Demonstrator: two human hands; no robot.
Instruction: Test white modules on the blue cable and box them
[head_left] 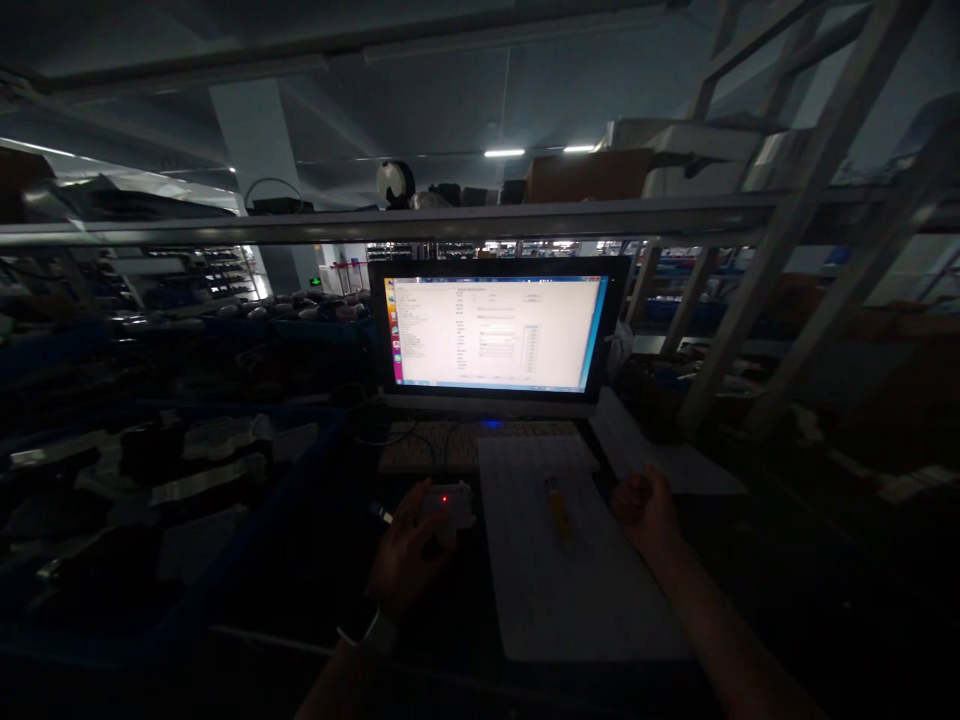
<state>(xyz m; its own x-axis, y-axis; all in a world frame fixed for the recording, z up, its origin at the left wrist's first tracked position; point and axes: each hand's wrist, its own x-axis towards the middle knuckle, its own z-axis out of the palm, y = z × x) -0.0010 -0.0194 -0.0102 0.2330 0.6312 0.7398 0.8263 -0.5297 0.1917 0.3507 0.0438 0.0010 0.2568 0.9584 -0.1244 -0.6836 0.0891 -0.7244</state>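
My left hand (407, 548) grips a small pale box-shaped device (459, 505) with a lit red light on its top. The thumb lies across the near side and the fingers reach round the far left edge. A cable runs from near the device toward the keyboard (525, 432). My right hand (646, 508) is curled into a fist at the right edge of a white paper sheet (555, 600), and I see nothing in it. Between the hands, a yellow object (559, 513) with a dark end lies on the sheet. The picture is very dark.
A lit monitor (495, 335) stands behind the keyboard. To the left, a blue bin (300, 480) holds several dark and pale parts. Another paper (675, 460) lies at the right. Overhead runs a shelf (450, 222) with boxes; slanted metal posts (802, 240) rise at the right.
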